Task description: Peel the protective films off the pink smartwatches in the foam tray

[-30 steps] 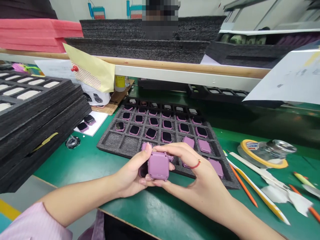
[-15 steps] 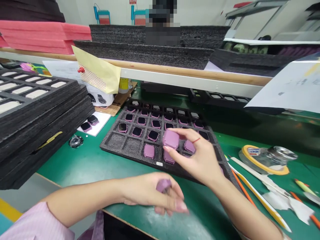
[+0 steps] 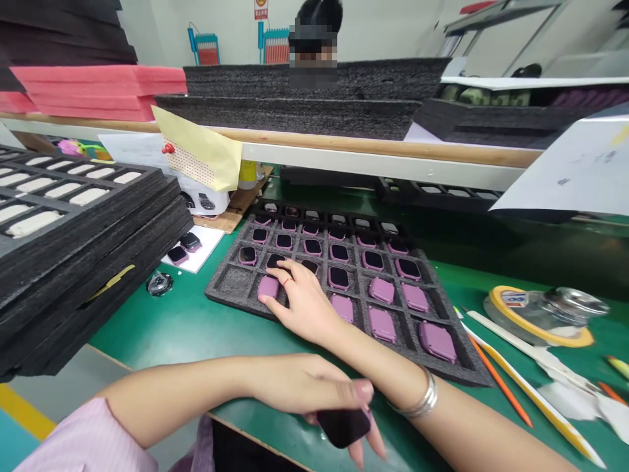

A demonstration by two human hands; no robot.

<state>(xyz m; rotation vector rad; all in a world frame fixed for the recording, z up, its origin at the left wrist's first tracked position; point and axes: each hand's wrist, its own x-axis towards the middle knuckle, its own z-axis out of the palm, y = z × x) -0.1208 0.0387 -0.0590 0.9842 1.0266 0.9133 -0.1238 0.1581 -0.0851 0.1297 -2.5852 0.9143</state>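
My 2 hands are resting apart from each other. My left hand is holding a dark watch close to me, with my thumb lying by its top edge and my fingers going under it. Its black glass is showing.

My right hand is reaching over the black tray and touching a purple watch. That watch is lying back-up in the front row, in slot 2 from the left. My thumb is touching its near edge, but I can't tell if I am pinching it.

To the right of my hand, 5 other purple watches are lying back-up. Farther back, more are showing black glass. I am wearing a silver bracelet. An orange stick is lying beside the tray on the green table.
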